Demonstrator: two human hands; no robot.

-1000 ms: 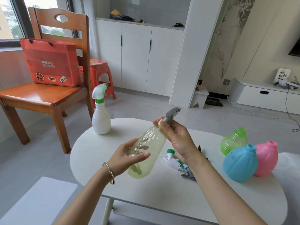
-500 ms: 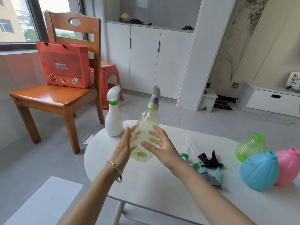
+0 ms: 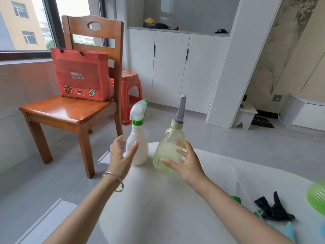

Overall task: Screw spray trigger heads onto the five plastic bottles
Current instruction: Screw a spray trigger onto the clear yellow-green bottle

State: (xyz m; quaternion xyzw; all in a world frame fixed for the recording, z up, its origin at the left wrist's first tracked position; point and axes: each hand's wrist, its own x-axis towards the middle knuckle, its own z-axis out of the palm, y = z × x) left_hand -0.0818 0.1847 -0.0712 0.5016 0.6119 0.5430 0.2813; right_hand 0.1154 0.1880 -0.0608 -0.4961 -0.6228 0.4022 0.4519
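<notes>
The yellow bottle (image 3: 168, 138), which you held up off the table (image 3: 158, 199) between both hands half a second ago, now stands upright on it, and both hands have spread off it.

Your left hand (image 3: 121, 155) is open with its fingers fanned, just beside the white bottle (image 3: 140, 152); its thumb crosses in front of that bottle and grips nothing. The white bottle stands upright with its white head (image 3: 139, 110) seated on a green collar. It is opaque, so you cannot tell what is in it. Just to its right, apart from it, the yellow bottle carries the grey head (image 3: 180, 111), pointing straight up. Its wall is translucent and no liquid level shows.

Your right hand (image 3: 188, 164) is open too, with its fingers splayed at the bottle's right side. I cannot tell whether the tips touch the wall.

That looks like 2 of 5 done. The next work lies to your right, so the right hand is the nearer one. A black head (image 3: 274, 208) lies flat near the table's right end with other loose parts. A green bottle (image 3: 316, 196) sits beyond it at the frame's edge, blurred and cut off, so I cannot read its long axis.
</notes>
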